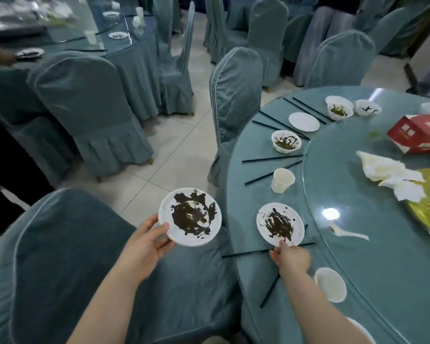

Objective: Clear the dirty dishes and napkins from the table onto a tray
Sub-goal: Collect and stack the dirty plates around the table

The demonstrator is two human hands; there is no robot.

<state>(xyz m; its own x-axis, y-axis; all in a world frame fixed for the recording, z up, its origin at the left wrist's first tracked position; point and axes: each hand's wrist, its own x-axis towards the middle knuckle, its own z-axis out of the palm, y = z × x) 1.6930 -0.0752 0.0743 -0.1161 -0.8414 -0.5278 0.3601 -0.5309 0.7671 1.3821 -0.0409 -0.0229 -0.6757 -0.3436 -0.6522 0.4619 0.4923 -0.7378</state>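
Observation:
My left hand [147, 240] holds a white plate [190, 217] smeared with dark sauce, in the air over a chair seat beside the table. My right hand [291, 256] pinches the near rim of a second sauce-smeared plate [279, 224] that lies at the edge of the round teal table [246, 194]. Farther along the edge sit a dirty bowl [286, 141], a white cup [282, 181], a clean plate [304, 122] and two more dirty bowls [339, 108]. Crumpled napkins [387, 175] lie on the glass turntable [358, 244]. No tray is in view.
Black chopsticks [271, 158] lie scattered along the table edge, one pair under my right hand. A white spoon [348, 233], a red box [417, 134] and a small white dish [330, 284] are also there. Teal-covered chairs [233, 100] ring the table; another table stands at far left.

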